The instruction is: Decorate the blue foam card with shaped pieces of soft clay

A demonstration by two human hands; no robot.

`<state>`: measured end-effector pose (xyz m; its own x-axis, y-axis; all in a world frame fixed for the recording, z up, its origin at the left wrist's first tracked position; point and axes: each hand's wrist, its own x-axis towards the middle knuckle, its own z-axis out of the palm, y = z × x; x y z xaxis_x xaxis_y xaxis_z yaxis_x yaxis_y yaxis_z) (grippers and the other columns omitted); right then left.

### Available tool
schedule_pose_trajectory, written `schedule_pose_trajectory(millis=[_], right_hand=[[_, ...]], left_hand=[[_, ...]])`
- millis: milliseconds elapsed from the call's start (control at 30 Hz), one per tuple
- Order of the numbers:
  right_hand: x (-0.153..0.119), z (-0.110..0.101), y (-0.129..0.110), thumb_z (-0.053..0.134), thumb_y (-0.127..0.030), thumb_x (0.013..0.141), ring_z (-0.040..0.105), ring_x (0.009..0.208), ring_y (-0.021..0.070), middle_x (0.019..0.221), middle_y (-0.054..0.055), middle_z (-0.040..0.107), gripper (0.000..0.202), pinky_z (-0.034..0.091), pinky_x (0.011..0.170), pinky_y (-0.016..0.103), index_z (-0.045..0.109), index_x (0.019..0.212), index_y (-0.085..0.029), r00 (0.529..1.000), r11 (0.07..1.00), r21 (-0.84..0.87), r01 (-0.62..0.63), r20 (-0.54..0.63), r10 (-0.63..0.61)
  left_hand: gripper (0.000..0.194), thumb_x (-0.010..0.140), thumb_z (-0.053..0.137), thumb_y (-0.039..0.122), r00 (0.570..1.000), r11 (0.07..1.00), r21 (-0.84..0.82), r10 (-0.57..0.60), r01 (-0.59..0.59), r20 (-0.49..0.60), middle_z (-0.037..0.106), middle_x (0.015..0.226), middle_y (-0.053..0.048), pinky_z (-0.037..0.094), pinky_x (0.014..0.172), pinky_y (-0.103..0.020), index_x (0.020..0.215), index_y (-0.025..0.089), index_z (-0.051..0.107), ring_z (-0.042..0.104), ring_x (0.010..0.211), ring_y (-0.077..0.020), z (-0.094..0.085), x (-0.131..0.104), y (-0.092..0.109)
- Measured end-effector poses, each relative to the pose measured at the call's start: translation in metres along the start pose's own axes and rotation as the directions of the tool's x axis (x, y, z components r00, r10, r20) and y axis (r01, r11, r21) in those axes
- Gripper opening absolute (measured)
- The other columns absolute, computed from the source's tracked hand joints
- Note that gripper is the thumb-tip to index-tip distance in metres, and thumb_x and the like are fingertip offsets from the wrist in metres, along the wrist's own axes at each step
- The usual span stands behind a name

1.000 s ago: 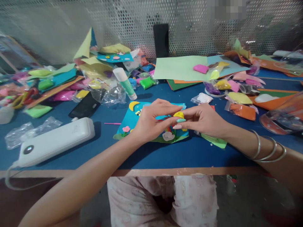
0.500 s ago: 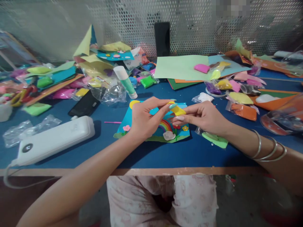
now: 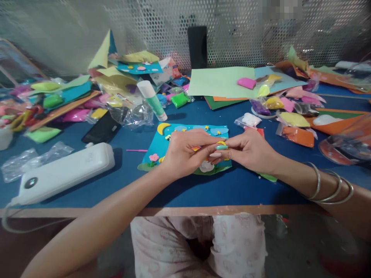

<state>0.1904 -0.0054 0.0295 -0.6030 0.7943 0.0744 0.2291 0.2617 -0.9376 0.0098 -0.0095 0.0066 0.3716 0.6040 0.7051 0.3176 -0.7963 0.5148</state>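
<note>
Between the fingertips of both hands is a small piece of yellow clay (image 3: 221, 143), mostly covered by the fingers. My left hand (image 3: 188, 152) pinches it from the left, and my right hand (image 3: 251, 150) pinches it from the right, the fingertips touching. Beneath the hands lies a blue picture card (image 3: 153, 145) with a yellow crescent (image 3: 163, 128), a pink flower (image 3: 154, 157), a white cloud (image 3: 206, 166) and a green lower edge. The hands hide its middle.
A glue stick (image 3: 152, 100) stands behind the card. At the left lie a white power bank (image 3: 68, 172) and a black phone (image 3: 101, 127). Bagged clay (image 3: 298, 136) and a green sheet (image 3: 222, 82) lie right and behind. A pink tool (image 3: 136, 150) is left of the card.
Both hands have lowered a little and drawn together, hiding most of the yellow piece. The crescent on the card now shows clear of my left hand.
</note>
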Motion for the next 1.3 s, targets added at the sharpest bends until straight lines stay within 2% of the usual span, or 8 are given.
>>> schedule_pose_trajectory(millis=[333,500,633,733,833,1067,1200,1300], right_hand=[[0.004,-0.014,0.012,0.071,-0.035,0.074,0.07,0.084,0.0189,0.09,0.005,0.075,0.026,0.057,0.074,0.029,0.075,0.095,-0.019,0.999,0.991,0.128,-0.046,0.014,0.045],[0.004,-0.013,0.012,0.074,-0.03,0.07,0.067,0.095,0.0194,0.098,0.004,0.072,0.044,0.055,0.077,0.029,0.069,0.112,-0.02,0.995,0.977,0.212,-0.028,0.095,0.008],[0.003,-0.005,0.008,0.071,-0.033,0.074,0.066,0.078,0.016,0.084,0.002,0.073,0.028,0.052,0.066,0.025,0.074,0.096,-0.017,0.997,0.999,0.033,0.034,0.074,-0.036],[0.002,-0.002,0.005,0.07,-0.036,0.074,0.065,0.067,0.0149,0.071,0.001,0.072,0.021,0.051,0.058,0.024,0.077,0.079,-0.017,1.0,0.999,-0.049,0.011,0.022,-0.01],[0.003,-0.001,0.005,0.07,-0.036,0.074,0.068,0.072,0.0165,0.074,0.001,0.074,0.019,0.055,0.067,0.027,0.077,0.077,-0.02,0.999,0.997,0.067,-0.031,0.03,0.029],[0.004,-0.011,0.011,0.069,-0.034,0.076,0.069,0.083,0.0178,0.088,0.005,0.074,0.024,0.054,0.076,0.03,0.075,0.094,-0.019,0.998,0.978,0.2,-0.058,0.029,0.053],[0.004,-0.011,0.011,0.072,-0.03,0.072,0.067,0.089,0.0173,0.095,0.004,0.072,0.038,0.053,0.077,0.028,0.07,0.109,-0.021,0.998,0.959,0.284,-0.027,0.058,0.011],[0.002,-0.007,0.007,0.07,-0.033,0.075,0.065,0.076,0.0147,0.085,0.003,0.071,0.036,0.05,0.062,0.024,0.071,0.107,-0.018,0.998,0.99,0.142,-0.005,0.058,-0.004]], left_hand=[[0.02,0.083,0.063,0.032,0.927,0.962,-0.051,-0.272,0.268,-0.257,0.074,0.088,-0.002,0.055,0.068,-0.021,0.095,0.02,0.073,0.069,0.076,-0.0124,-0.004,0.002,-0.008],[0.031,0.081,0.065,0.033,0.979,0.983,-0.065,-0.179,0.173,-0.096,0.071,0.106,-0.005,0.055,0.081,-0.027,0.109,0.02,0.067,0.066,0.095,-0.0167,-0.002,0.001,-0.01],[0.023,0.083,0.064,0.026,0.998,0.997,-0.044,-0.061,0.062,0.017,0.073,0.097,-0.005,0.055,0.08,-0.025,0.103,0.019,0.07,0.068,0.09,-0.0153,0.002,0.001,-0.005],[0.015,0.084,0.062,0.025,0.999,0.999,-0.025,-0.047,0.047,0.002,0.075,0.084,-0.003,0.056,0.068,-0.022,0.092,0.02,0.073,0.07,0.076,-0.0136,0.003,0.0,-0.001],[0.016,0.084,0.062,0.028,0.992,0.993,0.033,-0.114,0.115,-0.053,0.074,0.076,-0.002,0.053,0.057,-0.018,0.084,0.018,0.074,0.069,0.066,-0.0121,0.001,0.0,0.002],[0.021,0.083,0.063,0.035,0.939,0.961,-0.045,-0.277,0.273,-0.202,0.074,0.094,-0.002,0.058,0.074,-0.025,0.095,0.021,0.072,0.071,0.082,-0.0158,-0.002,0.0,-0.009],[0.032,0.082,0.064,0.036,0.96,0.963,-0.093,-0.26,0.251,-0.1,0.07,0.108,-0.005,0.057,0.085,-0.029,0.111,0.021,0.066,0.069,0.096,-0.0178,-0.002,-0.001,-0.012],[0.029,0.082,0.064,0.031,0.984,0.981,-0.083,-0.177,0.176,-0.005,0.07,0.108,-0.006,0.057,0.084,-0.027,0.109,0.019,0.068,0.068,0.096,-0.0175,-0.001,0.0,-0.009]])
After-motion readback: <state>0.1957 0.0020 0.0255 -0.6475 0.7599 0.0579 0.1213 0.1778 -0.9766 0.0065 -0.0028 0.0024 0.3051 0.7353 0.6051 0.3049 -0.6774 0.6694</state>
